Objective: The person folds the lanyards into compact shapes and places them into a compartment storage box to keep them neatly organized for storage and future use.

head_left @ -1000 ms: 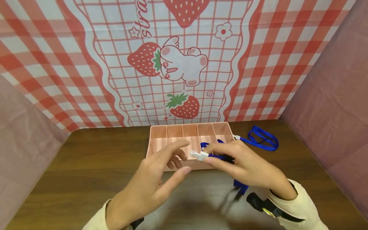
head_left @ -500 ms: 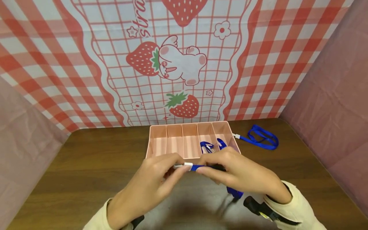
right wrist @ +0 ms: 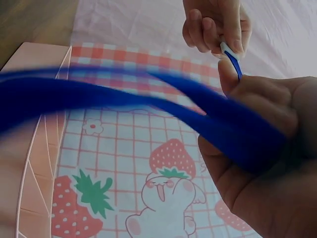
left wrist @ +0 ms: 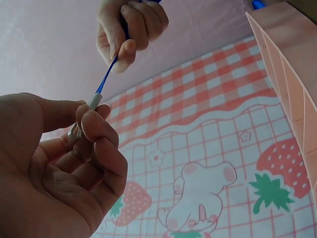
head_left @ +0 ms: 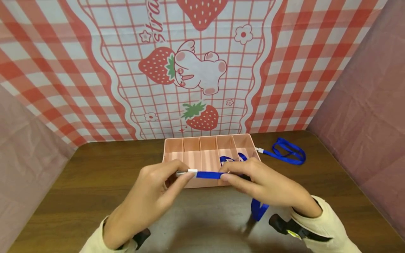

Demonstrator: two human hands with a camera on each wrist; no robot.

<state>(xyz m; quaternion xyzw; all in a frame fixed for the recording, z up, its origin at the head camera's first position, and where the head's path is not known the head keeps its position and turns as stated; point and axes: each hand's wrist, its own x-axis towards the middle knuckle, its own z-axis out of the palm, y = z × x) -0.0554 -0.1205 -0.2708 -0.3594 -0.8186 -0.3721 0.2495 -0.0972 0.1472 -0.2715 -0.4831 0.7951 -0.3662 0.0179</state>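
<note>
My left hand (head_left: 150, 189) pinches the white clip (head_left: 192, 171) of a blue lanyard (head_left: 209, 175); my right hand (head_left: 265, 184) grips its band, stretched straight between them, a loop hanging below. Behind sits a pink tray (head_left: 207, 160), blue straps (head_left: 225, 159) in its two rightmost compartments. A second lanyard (head_left: 278, 157) lies right of it on the wooden table (head_left: 95, 182).
</note>
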